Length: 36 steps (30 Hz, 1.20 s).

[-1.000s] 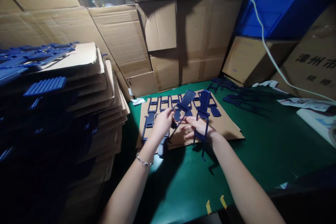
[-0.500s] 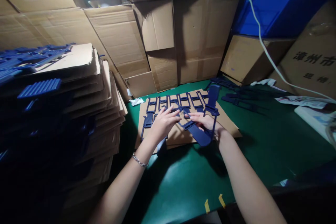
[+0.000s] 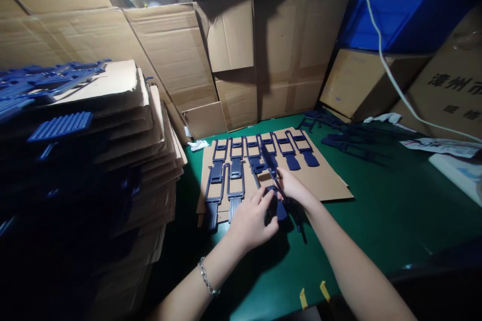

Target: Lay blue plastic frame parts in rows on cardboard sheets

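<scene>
A: How are the hands placed?
B: A dark blue frame [image 3: 269,161] is gripped on edge by the right hand [image 3: 294,186], its fingers closed around it. The left hand [image 3: 251,220] is held with fingers spread above a third front frame [image 3: 280,211]; whether it is touched cannot be told for certain, as the view is partly blocked.

A: What has been laid out?
B: On the cardboard sheet [image 3: 326,180], a back row [image 3: 292,161] of six is set. In front, two frames [image 3: 235,194] are laid flat at the left, with the third beside them.

A: And what is left?
B: The gripped frame is not yet laid down, and only cardboard is seen at the front right. Farther out, loose frames [image 3: 352,150] are left on the green tabletop [image 3: 380,205], and a layered stack [image 3: 156,120] is already piled at the left.
</scene>
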Tool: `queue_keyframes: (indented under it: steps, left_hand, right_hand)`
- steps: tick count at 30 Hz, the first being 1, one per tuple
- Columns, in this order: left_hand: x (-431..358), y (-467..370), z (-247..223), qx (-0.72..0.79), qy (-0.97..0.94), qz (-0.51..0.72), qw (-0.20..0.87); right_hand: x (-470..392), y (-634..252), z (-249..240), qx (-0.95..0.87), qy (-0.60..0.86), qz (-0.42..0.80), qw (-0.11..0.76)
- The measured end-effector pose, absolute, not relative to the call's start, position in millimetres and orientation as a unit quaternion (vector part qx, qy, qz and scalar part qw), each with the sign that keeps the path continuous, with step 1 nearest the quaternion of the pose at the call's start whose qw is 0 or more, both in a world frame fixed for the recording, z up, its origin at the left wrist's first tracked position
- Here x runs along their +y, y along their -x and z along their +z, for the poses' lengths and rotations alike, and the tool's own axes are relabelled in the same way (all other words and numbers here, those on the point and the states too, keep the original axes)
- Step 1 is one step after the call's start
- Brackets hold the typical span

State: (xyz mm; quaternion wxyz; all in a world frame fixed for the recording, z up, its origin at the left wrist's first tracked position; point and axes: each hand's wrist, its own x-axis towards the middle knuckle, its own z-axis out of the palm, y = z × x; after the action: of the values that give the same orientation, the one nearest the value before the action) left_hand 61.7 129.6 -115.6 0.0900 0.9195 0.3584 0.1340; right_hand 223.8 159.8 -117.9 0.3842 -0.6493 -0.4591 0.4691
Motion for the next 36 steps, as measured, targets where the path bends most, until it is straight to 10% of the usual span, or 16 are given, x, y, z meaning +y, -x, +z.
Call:
queue_keyframes:
  steps: [20, 36]
  left_hand:
    - [123, -61, -133, 0.338, -0.940, 0.037, 0.031]
    - [127, -55, -136, 0.376, -0.925, 0.031, 0.045]
  right_hand:
    - [172, -225, -138, -0.434, 0.686, 0.492, 0.314]
    - [152, -266, -96, -0.392, 0.616, 0.528, 0.434]
